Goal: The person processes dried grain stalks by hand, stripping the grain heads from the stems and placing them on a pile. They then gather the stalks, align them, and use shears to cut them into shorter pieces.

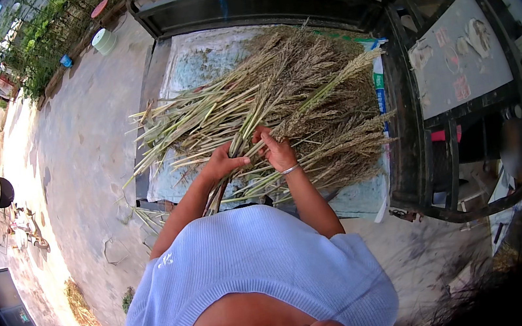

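A thin bunch of grain stalks [243,140] with feathery seed heads slants up and away from my left hand [221,163], whose fingers are wrapped round its lower stems. Close beside it on the right, my right hand [278,152] is closed, with thumb and finger pinching at a stalk of the same kind; its fingertips partly cover what they grip. A bracelet [290,169] circles my right wrist. Under and beyond both hands lies a large heap of cut stalks [325,98], pale stems pointing left and brownish seed heads right.
The heap rests on pale blue sheeting [193,50] in a cart bed with dark metal rails [266,1]. More rails and a grey panel [457,48] stand at the right. Concrete ground [86,133] spreads left, with a white-green bucket [104,42] by the plants.
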{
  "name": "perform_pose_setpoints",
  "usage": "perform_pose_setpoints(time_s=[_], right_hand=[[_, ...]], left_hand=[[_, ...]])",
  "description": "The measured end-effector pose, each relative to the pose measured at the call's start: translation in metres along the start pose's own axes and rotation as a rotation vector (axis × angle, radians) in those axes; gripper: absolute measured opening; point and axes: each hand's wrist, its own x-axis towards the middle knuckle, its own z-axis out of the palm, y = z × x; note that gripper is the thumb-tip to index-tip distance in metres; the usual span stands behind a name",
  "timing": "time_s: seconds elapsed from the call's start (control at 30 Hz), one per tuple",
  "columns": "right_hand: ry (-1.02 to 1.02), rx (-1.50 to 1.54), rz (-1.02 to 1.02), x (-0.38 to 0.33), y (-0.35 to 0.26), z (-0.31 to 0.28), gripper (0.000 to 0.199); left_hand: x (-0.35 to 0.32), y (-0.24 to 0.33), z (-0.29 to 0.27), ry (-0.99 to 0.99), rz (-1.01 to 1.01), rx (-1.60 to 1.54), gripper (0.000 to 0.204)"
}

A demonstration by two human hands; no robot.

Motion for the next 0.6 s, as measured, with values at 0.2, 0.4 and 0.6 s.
perform_pose_setpoints(time_s=[0.2, 0.4, 0.6], right_hand=[[0.109, 0.320, -0.070, 0.009, -0.020, -0.005, 0.035], [0.590, 0.410, -0.227, 0.029, -0.076, -0.050, 0.039], [0.772, 0.287, -0.168, 0.026, -0.060, -0.030, 0.092]], left_hand=[[-0.003, 0.015, -0.012, 0.035, -0.096, 0.056, 0.034], [-0.026, 0.026, -0.034, -0.033, -0.053, 0.087, 0.026], [-0.032, 0.000, -0.042, 0.061, -0.021, 0.055, 0.019]])
